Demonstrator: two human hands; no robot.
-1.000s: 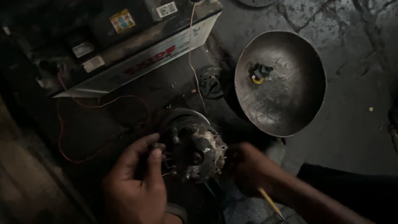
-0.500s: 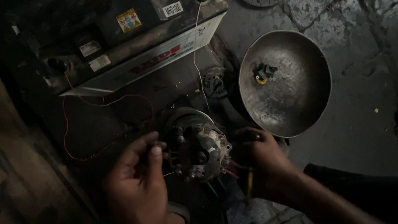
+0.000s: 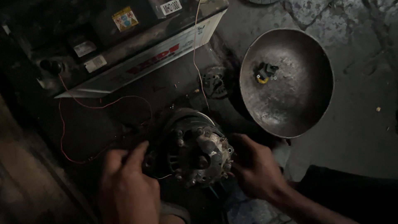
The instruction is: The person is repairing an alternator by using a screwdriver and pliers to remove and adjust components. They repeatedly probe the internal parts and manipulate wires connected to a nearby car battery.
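A round metal alternator (image 3: 195, 149) lies on the dark floor, its bolted back face turned up. My left hand (image 3: 126, 186) rests against its left side, fingers curled on the housing. On the opposite side, my right hand (image 3: 257, 170) touches the rim. Whether that hand holds a tool is hidden in the dark. A thin red wire (image 3: 87, 105) loops across the floor from a large vehicle battery (image 3: 124, 45) toward the alternator.
A wide, shallow metal bowl (image 3: 306, 103) sits at the right with a small black and yellow part (image 3: 264, 72) inside. A small round metal part (image 3: 213, 83) lies between battery and bowl. Cracked concrete floor stretches to the right.
The view has shifted, so the battery and bowl sit higher in the frame. My right hand has moved in to the alternator's right rim, and the yellow-handled tool seen earlier no longer shows.
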